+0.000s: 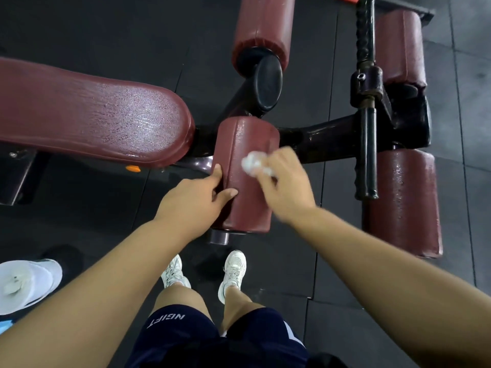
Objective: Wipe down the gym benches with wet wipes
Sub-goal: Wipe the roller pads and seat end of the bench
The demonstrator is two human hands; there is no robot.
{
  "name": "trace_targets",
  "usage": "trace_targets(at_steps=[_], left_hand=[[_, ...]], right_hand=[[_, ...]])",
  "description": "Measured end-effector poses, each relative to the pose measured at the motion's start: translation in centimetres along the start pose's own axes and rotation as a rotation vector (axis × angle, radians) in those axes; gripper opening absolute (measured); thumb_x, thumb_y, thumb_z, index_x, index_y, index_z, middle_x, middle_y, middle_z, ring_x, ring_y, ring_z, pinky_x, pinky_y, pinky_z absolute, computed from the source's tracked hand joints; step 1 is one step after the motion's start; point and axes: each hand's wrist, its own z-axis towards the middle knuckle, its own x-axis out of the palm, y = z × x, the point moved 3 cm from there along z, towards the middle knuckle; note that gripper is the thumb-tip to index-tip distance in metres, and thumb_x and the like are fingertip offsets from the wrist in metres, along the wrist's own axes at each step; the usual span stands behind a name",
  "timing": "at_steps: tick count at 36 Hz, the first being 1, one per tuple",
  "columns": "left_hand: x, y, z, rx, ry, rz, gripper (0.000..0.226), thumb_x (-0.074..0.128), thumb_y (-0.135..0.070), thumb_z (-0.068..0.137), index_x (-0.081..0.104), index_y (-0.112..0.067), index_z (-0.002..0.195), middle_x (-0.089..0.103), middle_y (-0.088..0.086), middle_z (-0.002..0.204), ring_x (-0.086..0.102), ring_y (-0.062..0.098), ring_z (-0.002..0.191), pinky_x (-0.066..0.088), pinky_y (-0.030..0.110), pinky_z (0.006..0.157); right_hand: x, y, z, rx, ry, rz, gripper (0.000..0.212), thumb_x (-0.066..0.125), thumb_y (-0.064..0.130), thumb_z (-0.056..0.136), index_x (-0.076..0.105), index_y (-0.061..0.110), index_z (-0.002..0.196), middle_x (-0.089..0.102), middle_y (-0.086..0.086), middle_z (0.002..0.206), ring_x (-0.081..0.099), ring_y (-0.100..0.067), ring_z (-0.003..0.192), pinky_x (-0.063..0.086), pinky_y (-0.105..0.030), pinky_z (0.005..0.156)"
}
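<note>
While pinched in the right hand (285,181), wet wipe (254,163), crumpled, pressed against top of near maroon roller pad (245,155), likely mid-scrub. Left hand (196,197), fingers curled round pad's left side with thumb across its top, probably to stop it rolling under the rubbing. Just left, long bench pad (93,112), glossy, seemingly damp. Farther out, three more roller pads (403,197) on black frame (326,139), wipe canister (26,282) on floor mats (106,30) at far left.

Bench pad (87,112) cracked glossy maroon vinyl; frame (329,139) glossy dark metal; floor (106,35) matt rubber.
</note>
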Motion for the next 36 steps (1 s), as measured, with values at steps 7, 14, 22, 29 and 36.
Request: trace_targets(at_steps=[7, 14, 22, 29, 36], left_hand=[[1.1, 2.5, 0.4, -0.083, 0.069, -0.273, 0.047, 0.038, -0.047, 0.096, 0.027, -0.046, 0.142, 0.068, 0.008, 0.096, 0.061, 0.018, 0.074, 0.042, 0.028, 0.065], [-0.8, 0.9, 0.3, -0.009, -0.044, -0.073, 0.036, 0.041, -0.038, 0.097, 0.054, -0.026, 0.128, 0.064, 0.01, 0.118, 0.056, 0.031, 0.11, 0.047, 0.04, 0.09], [0.1, -1.0, -1.0, 0.018, -0.096, 0.071, 0.043, 0.034, -0.037, 0.1, 0.033, -0.033, 0.143, 0.046, -0.004, 0.142, 0.051, 0.03, 0.118, 0.046, 0.038, 0.085], [1.1, 1.7, 0.2, -0.064, -0.05, -0.153, 0.04, 0.037, -0.037, 0.099, 0.04, -0.038, 0.139, 0.067, 0.01, 0.11, 0.06, 0.03, 0.095, 0.046, 0.035, 0.079], [-0.5, 0.7, -0.1, -0.031, -0.049, -0.068, 0.034, 0.038, -0.04, 0.097, 0.057, -0.027, 0.122, 0.063, 0.003, 0.121, 0.056, 0.027, 0.111, 0.047, 0.041, 0.089]], right_hand=[[0.0, 0.6, -6.3, -0.363, 0.235, -0.013, 0.015, 0.053, 0.01, 0.088, 0.055, 0.011, 0.103, 0.052, -0.011, 0.086, 0.049, -0.025, 0.071, 0.046, -0.033, 0.059], [-0.4, -1.2, 5.2, 0.197, -0.055, 0.022, 0.012, 0.051, 0.012, 0.092, 0.061, 0.009, 0.098, 0.051, -0.006, 0.098, 0.048, -0.011, 0.083, 0.037, -0.012, 0.071], [-0.3, -0.9, 1.8, 0.077, -0.004, -0.006, 0.022, 0.051, 0.012, 0.095, 0.062, 0.017, 0.113, 0.051, 0.001, 0.094, 0.051, -0.015, 0.083, 0.042, -0.024, 0.076], [0.0, 0.7, -7.1, -0.364, 0.219, -0.005, 0.017, 0.049, 0.003, 0.085, 0.061, 0.005, 0.097, 0.056, -0.01, 0.081, 0.047, -0.023, 0.069, 0.048, -0.033, 0.061], [-0.4, -1.1, 4.6, 0.063, -0.033, -0.001, 0.011, 0.047, 0.004, 0.091, 0.058, 0.007, 0.091, 0.053, -0.001, 0.096, 0.052, -0.02, 0.085, 0.044, -0.025, 0.081]])
